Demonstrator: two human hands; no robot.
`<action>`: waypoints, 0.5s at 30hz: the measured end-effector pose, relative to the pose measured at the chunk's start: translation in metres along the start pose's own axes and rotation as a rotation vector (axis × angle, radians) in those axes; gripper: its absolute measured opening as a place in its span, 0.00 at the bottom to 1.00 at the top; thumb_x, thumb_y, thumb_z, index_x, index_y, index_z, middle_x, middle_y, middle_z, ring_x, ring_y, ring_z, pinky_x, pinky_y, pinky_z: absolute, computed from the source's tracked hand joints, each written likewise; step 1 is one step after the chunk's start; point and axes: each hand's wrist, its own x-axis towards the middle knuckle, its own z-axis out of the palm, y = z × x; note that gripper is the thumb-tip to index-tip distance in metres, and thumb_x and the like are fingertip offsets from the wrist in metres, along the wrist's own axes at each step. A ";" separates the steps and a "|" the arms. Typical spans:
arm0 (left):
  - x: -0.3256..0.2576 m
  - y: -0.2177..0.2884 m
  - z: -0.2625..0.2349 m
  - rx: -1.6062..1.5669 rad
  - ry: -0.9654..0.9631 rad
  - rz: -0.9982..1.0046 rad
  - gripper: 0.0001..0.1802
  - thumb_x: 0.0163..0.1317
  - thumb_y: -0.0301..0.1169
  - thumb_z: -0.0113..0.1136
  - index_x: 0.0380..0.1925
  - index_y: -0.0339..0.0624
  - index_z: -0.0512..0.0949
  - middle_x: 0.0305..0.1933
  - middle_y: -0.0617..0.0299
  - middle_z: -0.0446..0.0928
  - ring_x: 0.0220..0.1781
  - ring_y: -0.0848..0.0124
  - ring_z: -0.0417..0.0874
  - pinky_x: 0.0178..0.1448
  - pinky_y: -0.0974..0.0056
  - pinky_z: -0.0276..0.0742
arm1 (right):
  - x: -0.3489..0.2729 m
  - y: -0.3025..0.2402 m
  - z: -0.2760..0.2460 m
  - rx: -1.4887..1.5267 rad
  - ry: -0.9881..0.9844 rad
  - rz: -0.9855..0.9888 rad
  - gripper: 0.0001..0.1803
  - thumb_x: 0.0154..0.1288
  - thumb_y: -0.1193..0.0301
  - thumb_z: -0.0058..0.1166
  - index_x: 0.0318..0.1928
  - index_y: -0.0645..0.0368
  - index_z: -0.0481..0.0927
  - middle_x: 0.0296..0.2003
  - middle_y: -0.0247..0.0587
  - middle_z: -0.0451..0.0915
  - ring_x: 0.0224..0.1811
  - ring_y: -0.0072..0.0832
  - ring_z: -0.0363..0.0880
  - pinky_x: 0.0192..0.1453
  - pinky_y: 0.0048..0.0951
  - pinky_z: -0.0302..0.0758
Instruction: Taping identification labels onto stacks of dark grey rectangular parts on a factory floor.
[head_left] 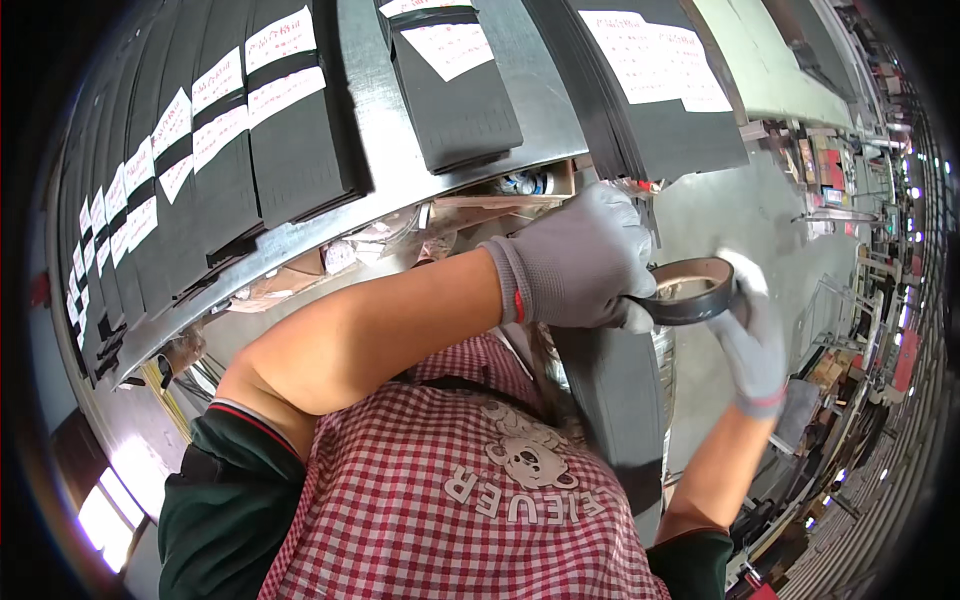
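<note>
A roll of black tape [690,312] with a brown core is held up before my body. My right hand [752,335], in a grey glove, closes around its right side. My left hand [585,262], gloved likewise, is closed at the roll's left edge, its thumb beneath. A dark strip runs from the roll into the left fingers, whose tips are partly hidden. Below the hands stands a dark grey stack [622,385]. Beyond them, a thick stack of black sheets [690,140] bears white papers with red writing.
A metal table [375,125] carries several black bundles [290,140] with black bands and white labels. One separate bundle [455,105] lies between them and the thick stack. Under the table edge is a shelf [500,200] with loose items. Racks and boxes [835,380] line the right side.
</note>
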 end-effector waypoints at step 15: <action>-0.010 0.009 0.012 -0.010 0.050 -0.180 0.47 0.44 0.46 0.74 0.63 0.43 0.63 0.35 0.59 0.78 0.49 0.60 0.78 0.64 0.50 0.58 | 0.041 0.000 0.013 -0.899 -0.428 -0.461 0.13 0.59 0.59 0.59 0.27 0.55 0.80 0.21 0.41 0.78 0.27 0.42 0.77 0.57 0.46 0.65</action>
